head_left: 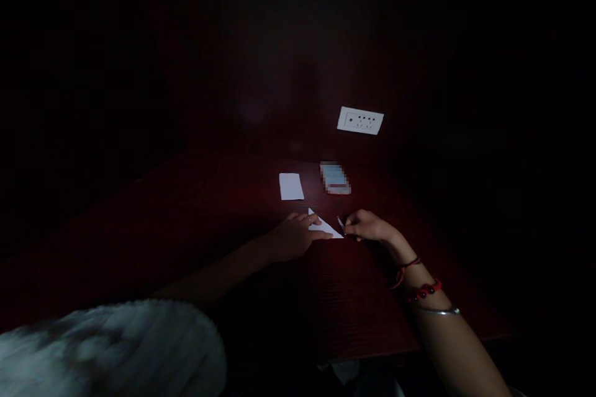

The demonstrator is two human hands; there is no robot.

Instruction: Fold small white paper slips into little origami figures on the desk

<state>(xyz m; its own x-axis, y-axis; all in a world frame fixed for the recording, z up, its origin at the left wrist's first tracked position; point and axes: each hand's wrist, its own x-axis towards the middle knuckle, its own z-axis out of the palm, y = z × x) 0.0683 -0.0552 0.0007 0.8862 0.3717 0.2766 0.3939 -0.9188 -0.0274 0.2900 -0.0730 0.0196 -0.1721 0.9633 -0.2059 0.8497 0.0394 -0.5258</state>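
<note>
A white sheet of paper folded into a triangle (318, 226) lies on the dark red table. My left hand (298, 236) rests on it with fingers apart and pressing it down, the thumb along its near edge. A ring is on one of those fingers. Just right of the triangle's tip, my right hand (367, 224) is closed in a pinch around a thin pale strip (341, 223). The strip is too small and dim for me to tell its material. Bracelets and a silver bangle circle my right wrist and forearm.
Beyond my left hand lies a white rectangular paper (291, 187). A blurred-out light blue rectangular item (335, 178) is to its right. A white socket panel (360, 121) is on the back wall. The table (354, 298) has its near edge below my hands; the surroundings are very dark.
</note>
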